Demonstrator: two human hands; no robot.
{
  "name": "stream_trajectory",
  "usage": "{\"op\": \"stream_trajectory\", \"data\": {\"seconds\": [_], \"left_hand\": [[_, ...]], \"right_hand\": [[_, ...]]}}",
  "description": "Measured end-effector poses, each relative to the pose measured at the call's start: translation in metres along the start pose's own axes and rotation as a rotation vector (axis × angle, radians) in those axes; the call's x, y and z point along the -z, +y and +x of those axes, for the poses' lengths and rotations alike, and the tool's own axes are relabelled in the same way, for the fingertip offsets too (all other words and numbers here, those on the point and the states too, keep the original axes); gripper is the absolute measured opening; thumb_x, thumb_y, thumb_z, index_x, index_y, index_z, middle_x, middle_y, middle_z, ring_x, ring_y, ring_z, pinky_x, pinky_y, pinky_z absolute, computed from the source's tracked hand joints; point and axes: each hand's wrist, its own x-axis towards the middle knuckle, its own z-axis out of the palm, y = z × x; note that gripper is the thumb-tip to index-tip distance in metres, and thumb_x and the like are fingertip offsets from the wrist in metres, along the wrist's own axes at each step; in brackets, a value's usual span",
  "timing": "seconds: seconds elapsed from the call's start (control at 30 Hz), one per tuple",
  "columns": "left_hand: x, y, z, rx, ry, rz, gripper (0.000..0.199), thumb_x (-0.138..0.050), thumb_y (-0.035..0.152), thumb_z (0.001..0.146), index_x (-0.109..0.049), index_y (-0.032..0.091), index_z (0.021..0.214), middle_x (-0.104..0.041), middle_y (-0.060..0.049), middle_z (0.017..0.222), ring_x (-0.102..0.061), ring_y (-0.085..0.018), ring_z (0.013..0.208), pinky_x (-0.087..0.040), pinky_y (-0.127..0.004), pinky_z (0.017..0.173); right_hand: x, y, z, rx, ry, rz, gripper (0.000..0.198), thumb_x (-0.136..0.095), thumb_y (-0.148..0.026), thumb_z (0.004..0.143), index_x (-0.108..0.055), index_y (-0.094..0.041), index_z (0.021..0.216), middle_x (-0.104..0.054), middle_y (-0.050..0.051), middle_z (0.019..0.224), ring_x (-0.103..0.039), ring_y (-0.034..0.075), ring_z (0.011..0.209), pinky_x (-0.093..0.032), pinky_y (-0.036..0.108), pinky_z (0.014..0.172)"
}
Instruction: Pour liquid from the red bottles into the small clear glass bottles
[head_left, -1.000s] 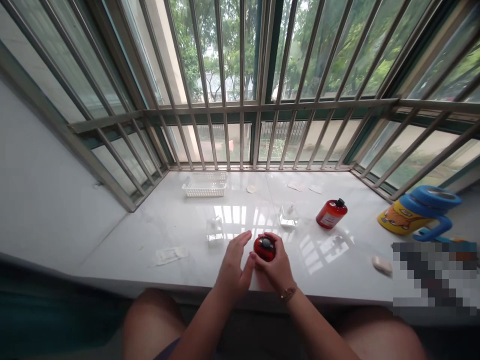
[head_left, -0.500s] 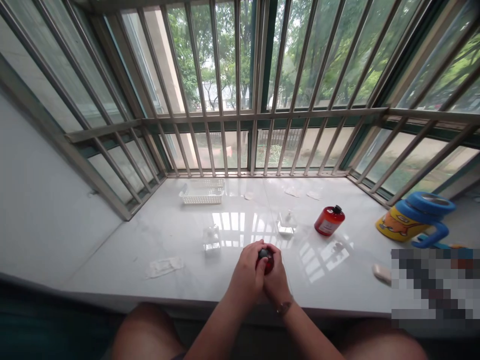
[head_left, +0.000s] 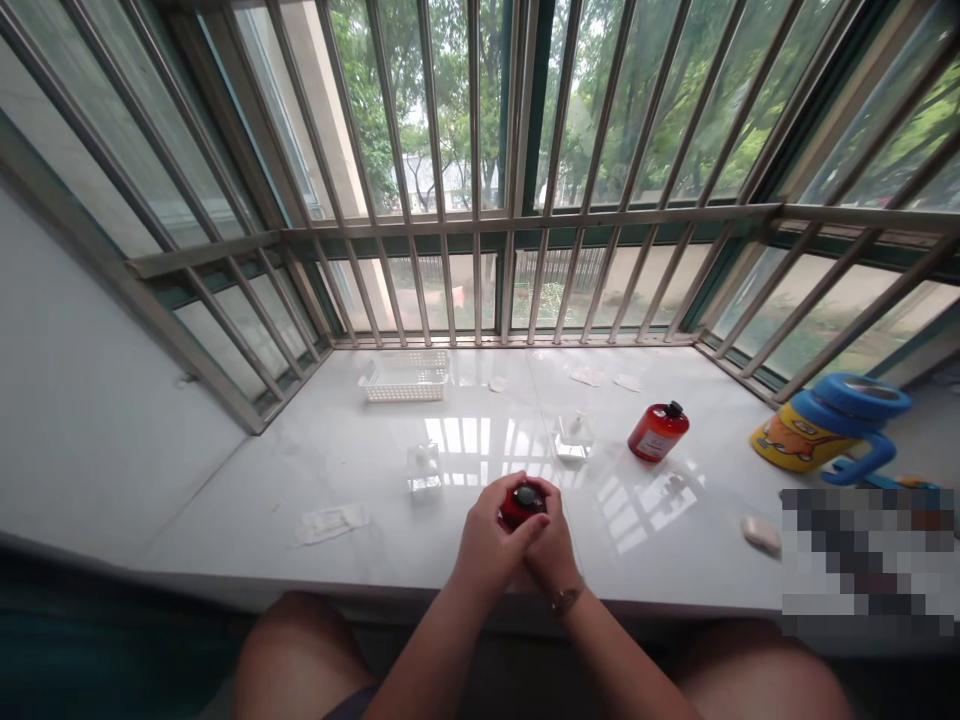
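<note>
Both my hands are wrapped round a small red bottle [head_left: 514, 508] with a round black cap, near the front edge of the white countertop [head_left: 247, 520]. My left hand [head_left: 484, 535] curls round its left side and front, with the thumb reaching across towards the other hand. On the right side, my right hand [head_left: 552, 540] cups it, and a bracelet sits on that wrist. The bottle's lower part is hidden by my fingers. Beyond my hands stand two clear containers, one at the left [head_left: 425, 472] and one at the right [head_left: 574, 438]. A larger red bottle [head_left: 658, 433] with a black cap is further right.
A white plastic basket [head_left: 405, 378] lies at the back left. A blue and yellow mug [head_left: 825, 425] stands at the right, with a pale soap-like bar [head_left: 760, 536] in front. A flat whitish strip [head_left: 331, 524] lies left. Barred windows [head_left: 517, 220] close off the back.
The small red bottle has turned or tilted in my hands, so more of its red body and black cap show. My left thumb has shifted right. The view has moved slightly.
</note>
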Motion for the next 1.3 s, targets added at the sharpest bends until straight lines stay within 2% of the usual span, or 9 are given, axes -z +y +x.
{"op": "stream_trajectory", "data": {"seconds": [0.1,0.27,0.37,0.53,0.8,0.9,1.03,1.17,1.3], "left_hand": [[0.001,-0.002,-0.001,0.019,0.036,-0.067,0.036,-0.086,0.023,0.084,-0.060,0.025,0.110,-0.073,-0.012,0.136,-0.072,-0.030,0.127,-0.060,-0.052,0.108],[0.004,-0.001,0.003,-0.040,-0.038,0.010,0.050,-0.081,0.024,0.089,-0.060,0.026,0.135,-0.068,-0.014,0.145,-0.067,-0.031,0.135,-0.056,-0.053,0.114],[0.006,0.004,0.006,-0.118,-0.080,0.100,0.033,-0.071,0.020,0.094,-0.070,0.027,0.127,-0.068,-0.011,0.145,-0.063,-0.030,0.139,-0.049,-0.055,0.121],[0.001,0.007,0.009,-0.063,0.022,0.043,0.021,-0.077,0.020,0.089,-0.069,0.024,0.107,-0.077,-0.008,0.124,-0.073,-0.027,0.118,-0.060,-0.048,0.105],[-0.003,0.002,0.012,-0.136,0.194,-0.023,0.030,-0.089,0.032,0.082,-0.066,0.023,0.099,-0.077,-0.007,0.106,-0.076,-0.025,0.104,-0.062,-0.042,0.095],[0.014,0.004,0.008,-0.179,0.222,0.024,0.031,-0.089,0.040,0.084,-0.070,0.023,0.100,-0.077,-0.006,0.101,-0.076,-0.025,0.099,-0.061,-0.040,0.092],[0.056,-0.003,-0.007,-0.238,0.269,0.337,0.027,-0.081,0.046,0.092,-0.074,0.024,0.105,-0.075,-0.004,0.092,-0.074,-0.024,0.089,-0.060,-0.038,0.086],[0.107,-0.039,-0.022,-0.253,0.279,0.663,0.022,-0.070,0.042,0.099,-0.076,0.026,0.113,-0.077,-0.005,0.096,-0.071,-0.026,0.087,-0.060,-0.042,0.087],[0.151,-0.088,-0.031,-0.115,0.268,0.889,0.022,-0.064,0.036,0.096,-0.078,0.024,0.109,-0.075,-0.010,0.100,-0.071,-0.033,0.097,-0.060,-0.052,0.093]], "right_hand": [[0.001,-0.002,0.000,0.004,0.010,0.008,0.072,-0.092,-0.042,0.072,-0.054,-0.028,0.132,-0.073,0.011,0.124,-0.076,0.032,0.104,-0.066,0.052,0.090],[0.000,-0.001,0.001,0.010,0.006,0.034,0.074,-0.093,-0.042,0.071,-0.054,-0.028,0.132,-0.071,0.011,0.127,-0.075,0.030,0.107,-0.065,0.050,0.093],[0.000,0.001,0.001,0.002,0.016,0.015,0.079,-0.095,-0.042,0.067,-0.054,-0.028,0.133,-0.071,0.011,0.127,-0.075,0.031,0.107,-0.065,0.051,0.094],[0.001,-0.001,0.001,0.001,0.015,0.002,0.073,-0.091,-0.039,0.071,-0.054,-0.027,0.134,-0.072,0.013,0.128,-0.074,0.033,0.113,-0.064,0.052,0.095],[0.003,-0.003,0.002,0.033,0.003,0.000,0.071,-0.091,-0.037,0.071,-0.055,-0.028,0.132,-0.071,0.011,0.127,-0.073,0.032,0.112,-0.063,0.054,0.097],[0.004,-0.005,0.002,0.031,-0.013,0.020,0.073,-0.091,-0.040,0.071,-0.053,-0.029,0.133,-0.069,0.010,0.128,-0.073,0.031,0.112,-0.063,0.053,0.099],[0.003,-0.006,0.001,0.039,-0.008,-0.016,0.073,-0.092,-0.044,0.074,-0.053,-0.028,0.134,-0.067,0.011,0.130,-0.072,0.031,0.115,-0.062,0.053,0.103],[0.003,-0.003,0.001,0.057,-0.003,-0.041,0.074,-0.093,-0.045,0.073,-0.054,-0.028,0.134,-0.066,0.011,0.131,-0.070,0.031,0.116,-0.061,0.054,0.105],[0.004,-0.002,0.001,0.061,-0.001,-0.039,0.074,-0.093,-0.046,0.074,-0.054,-0.028,0.133,-0.066,0.011,0.131,-0.070,0.031,0.117,-0.061,0.054,0.104]]}}
